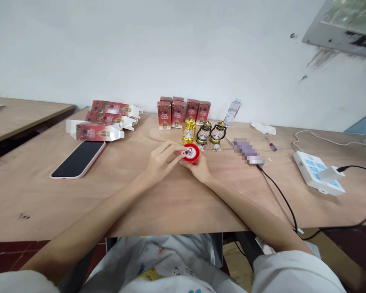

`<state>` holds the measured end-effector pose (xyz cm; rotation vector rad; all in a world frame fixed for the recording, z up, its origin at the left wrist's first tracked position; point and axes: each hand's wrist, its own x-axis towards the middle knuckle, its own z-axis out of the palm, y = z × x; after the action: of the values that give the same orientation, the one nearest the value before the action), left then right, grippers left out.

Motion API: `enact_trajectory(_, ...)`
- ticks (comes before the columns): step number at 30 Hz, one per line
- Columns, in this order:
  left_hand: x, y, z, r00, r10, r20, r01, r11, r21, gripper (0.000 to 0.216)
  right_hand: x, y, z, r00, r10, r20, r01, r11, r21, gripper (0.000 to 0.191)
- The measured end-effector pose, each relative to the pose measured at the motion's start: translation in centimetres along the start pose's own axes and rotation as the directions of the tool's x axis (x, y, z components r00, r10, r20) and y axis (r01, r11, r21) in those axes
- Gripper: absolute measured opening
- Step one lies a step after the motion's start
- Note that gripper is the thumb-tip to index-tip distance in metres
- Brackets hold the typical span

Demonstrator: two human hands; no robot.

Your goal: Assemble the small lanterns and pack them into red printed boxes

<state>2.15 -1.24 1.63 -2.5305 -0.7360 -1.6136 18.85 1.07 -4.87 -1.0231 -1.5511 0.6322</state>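
Observation:
My right hand grips a small red lantern lying on its side with its round base toward me, just above the wooden table. My left hand pinches at a small part on that red base with fingertips closed. Just behind stand a gold lantern and two dark lanterns, upright in a row.
Several upright red boxes stand at the back. Flattened red boxes are stacked back left, a phone face up beside them. A blurred purple object with a black cable, a screwdriver, a water bottle and a white power strip lie right.

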Motion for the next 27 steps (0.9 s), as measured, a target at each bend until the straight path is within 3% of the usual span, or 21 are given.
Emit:
enact_trajectory(6,-0.2,-0.4,0.3,0.998,0.062,0.005,-0.062,0.997,0.05,0.008,0.0,-0.3,0.0,1.0,-0.012,0.005,0.012,1.0,-0.006,0.05)
enact_trajectory(12,-0.5,-1.0,0.5,0.978,0.189,0.092,-0.197,0.975,0.099,0.017,0.0,-0.1,0.0,1.0,0.005,-0.013,-0.005,0.999,-0.04,0.042)
enact_trajectory(16,-0.5,-1.1,0.6,0.969,0.232,0.087,-0.239,0.968,0.081,0.021,-0.1,0.0,-0.1,1.0,-0.009,-0.019,0.008,0.998,-0.068,0.039)
enact_trajectory(27,-0.3,-1.2,0.3,0.981,0.143,0.129,-0.164,0.973,0.163,0.014,-0.1,-0.3,-0.1,0.999,-0.034,-0.016,0.032,0.996,-0.083,0.04)
